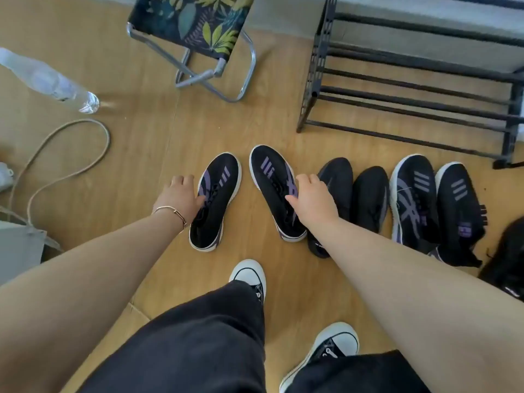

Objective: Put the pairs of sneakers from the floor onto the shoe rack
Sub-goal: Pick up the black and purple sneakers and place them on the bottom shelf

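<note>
Several black sneakers stand in a row on the wooden floor. A black-and-purple pair with white soles is nearest the middle. My left hand (178, 195) rests on the left sneaker (218, 191) at its laces, fingers curling over its side. My right hand (313, 198) lies on the right sneaker (269, 171) of that pair, thumb on its laces. Neither shoe is lifted. To the right stand an all-black pair (354, 191) and another black-and-purple pair (433, 199). The black metal shoe rack (411, 80) stands at the upper right with bare shelves.
A folding stool (198, 32) with leaf-print fabric stands at the top centre. A plastic water bottle (48, 80) lies at the upper left, with a cable loop (71, 148) below it. My own feet in black-and-white sneakers (249, 276) stand near the bottom. A dark bag (507, 265) sits at the right edge.
</note>
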